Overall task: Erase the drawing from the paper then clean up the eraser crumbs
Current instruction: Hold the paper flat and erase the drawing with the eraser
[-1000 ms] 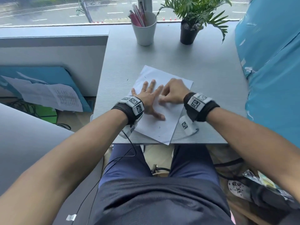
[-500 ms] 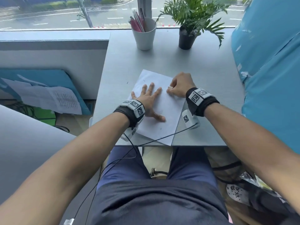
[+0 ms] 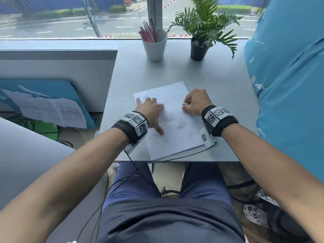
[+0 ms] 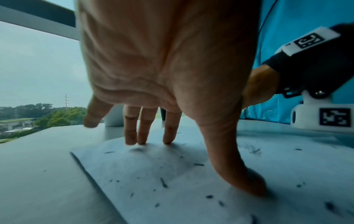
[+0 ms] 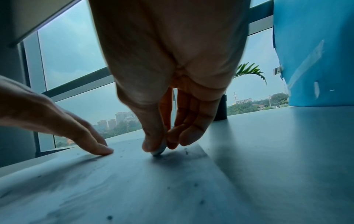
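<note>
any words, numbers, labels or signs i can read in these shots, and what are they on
No word or number can be read.
Sign outside the window: a yellow arch-shaped logo, no legible letters.
Printed sheet on the floor at left: rows of print, too small to read.
Wristbands and wrist camera housing: black-and-white square marker patterns only, not text.
Paper under the hands: only smudges and eraser crumbs.
</note>
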Tool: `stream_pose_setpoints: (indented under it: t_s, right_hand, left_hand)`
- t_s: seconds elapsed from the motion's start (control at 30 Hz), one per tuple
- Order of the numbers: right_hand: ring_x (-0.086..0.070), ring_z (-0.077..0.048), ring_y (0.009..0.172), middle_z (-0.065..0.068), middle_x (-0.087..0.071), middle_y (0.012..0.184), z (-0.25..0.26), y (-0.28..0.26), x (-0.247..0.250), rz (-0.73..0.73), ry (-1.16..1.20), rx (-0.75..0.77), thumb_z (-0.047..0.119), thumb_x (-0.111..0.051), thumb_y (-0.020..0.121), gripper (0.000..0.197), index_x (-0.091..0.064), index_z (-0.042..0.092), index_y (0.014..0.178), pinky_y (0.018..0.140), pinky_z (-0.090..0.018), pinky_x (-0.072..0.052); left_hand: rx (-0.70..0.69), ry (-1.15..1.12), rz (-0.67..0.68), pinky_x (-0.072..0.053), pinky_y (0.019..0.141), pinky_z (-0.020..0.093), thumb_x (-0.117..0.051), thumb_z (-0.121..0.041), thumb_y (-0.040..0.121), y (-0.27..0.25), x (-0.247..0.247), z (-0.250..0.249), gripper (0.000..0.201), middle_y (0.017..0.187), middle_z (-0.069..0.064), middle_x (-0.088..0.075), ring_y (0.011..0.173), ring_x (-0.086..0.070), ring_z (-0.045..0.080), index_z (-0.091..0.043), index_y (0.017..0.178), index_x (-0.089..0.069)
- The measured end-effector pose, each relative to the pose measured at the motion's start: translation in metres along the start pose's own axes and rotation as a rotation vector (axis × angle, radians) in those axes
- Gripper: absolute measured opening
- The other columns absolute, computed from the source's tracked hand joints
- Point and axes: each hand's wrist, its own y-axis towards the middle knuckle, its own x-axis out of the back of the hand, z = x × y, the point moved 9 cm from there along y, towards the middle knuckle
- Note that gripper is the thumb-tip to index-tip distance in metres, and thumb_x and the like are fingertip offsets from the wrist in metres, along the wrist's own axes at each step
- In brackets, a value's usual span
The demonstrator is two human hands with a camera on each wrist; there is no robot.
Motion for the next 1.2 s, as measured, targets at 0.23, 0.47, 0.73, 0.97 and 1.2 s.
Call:
stream_pose_setpoints:
  t_s: [0.23,0.47,0.73,0.97,1.2]
  right_hand:
    - [-0.067,-0.021,0.093,-0.005,-0.075,0.093,0.011,0.007,-0.003,-0.01,0.004,0.015,0.019,-0.077,0.073,0.017,-0.079,0.013,0.089,0.083,-0.028,-0.054]
    - [-0.06,-0.014,0.067,0.002,-0.068,0.068,0.044,-0.026,-0.036,0.021,0.062,0.072,0.024,-0.076,0.073,0.009,-0.076,0.015,0.072,0.065,-0.022,-0.047]
    - [-0.061,-0.009,0.067,0.0,-0.074,0.076,0.032,0.007,-0.011,-0.036,0.089,0.019,0.026,-0.078,0.071,0.014,-0.079,0.014,0.078,0.065,-0.018,-0.046]
    - [-0.064,-0.01,0.066,0.002,-0.073,0.072,0.05,-0.018,-0.033,0.174,0.082,0.115,0.026,-0.079,0.072,0.011,-0.079,0.015,0.075,0.066,-0.024,-0.053]
    - [-0.063,-0.005,0.063,0.003,-0.073,0.074,0.059,-0.027,-0.045,0.174,0.041,0.115,0.024,-0.076,0.072,0.009,-0.078,0.014,0.072,0.06,-0.017,-0.05]
  left_hand:
    - [-0.16,-0.247,0.147,0.004,0.118,0.066,-0.091,-0.061,0.05,0.013,-0.021,-0.005,0.143,0.167,0.0,0.016,0.153,0.016,0.027,-0.038,0.16,-0.002]
    - [-0.135,-0.215,0.206,0.012,0.113,0.07,-0.087,-0.069,0.045,0.021,-0.028,0.0,0.151,0.162,-0.007,0.03,0.148,0.03,0.024,-0.044,0.155,0.012]
    - [-0.128,-0.22,0.204,0.015,0.112,0.069,-0.087,-0.071,0.043,0.023,-0.03,0.0,0.152,0.162,-0.007,0.031,0.148,0.031,0.024,-0.043,0.156,0.01]
    - [-0.122,-0.232,0.213,0.014,0.112,0.07,-0.086,-0.073,0.042,0.023,-0.032,0.0,0.153,0.16,-0.007,0.034,0.147,0.032,0.024,-0.045,0.154,0.014]
    - [-0.1,-0.21,0.22,0.01,0.113,0.072,-0.088,-0.07,0.044,0.024,-0.033,-0.001,0.154,0.16,-0.008,0.035,0.147,0.032,0.024,-0.044,0.154,0.016]
